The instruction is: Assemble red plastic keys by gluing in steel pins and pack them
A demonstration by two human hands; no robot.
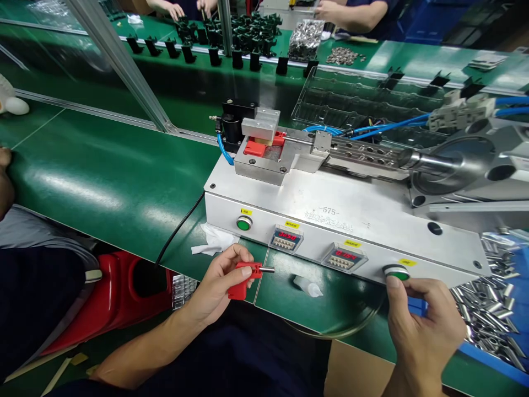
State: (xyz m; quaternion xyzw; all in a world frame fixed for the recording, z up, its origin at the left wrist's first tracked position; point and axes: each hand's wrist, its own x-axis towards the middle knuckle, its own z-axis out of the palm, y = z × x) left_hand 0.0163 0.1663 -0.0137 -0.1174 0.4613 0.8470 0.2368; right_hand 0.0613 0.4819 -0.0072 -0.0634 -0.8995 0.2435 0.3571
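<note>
My left hand (225,281) pinches a red plastic part (238,282) between thumb and fingers, and a thin metal pin (268,269) sticks out of it to the right. At the right end of the machine's front panel, my right hand (425,325) is curled with thumb and forefinger against a green push button (397,272). On top of the machine (330,204), another red part (256,146) sits in the metal fixture (262,165), partly hidden under a metal block (261,124). A metal rod points at it from the right.
A blue bin (494,361) of metal tubes stands at the right. A white cloth (215,239) and a small whitish piece (308,286) lie before the machine. Left, a person sits on a red stool (103,309). Co-workers' hands handle black parts (252,33) across the bench.
</note>
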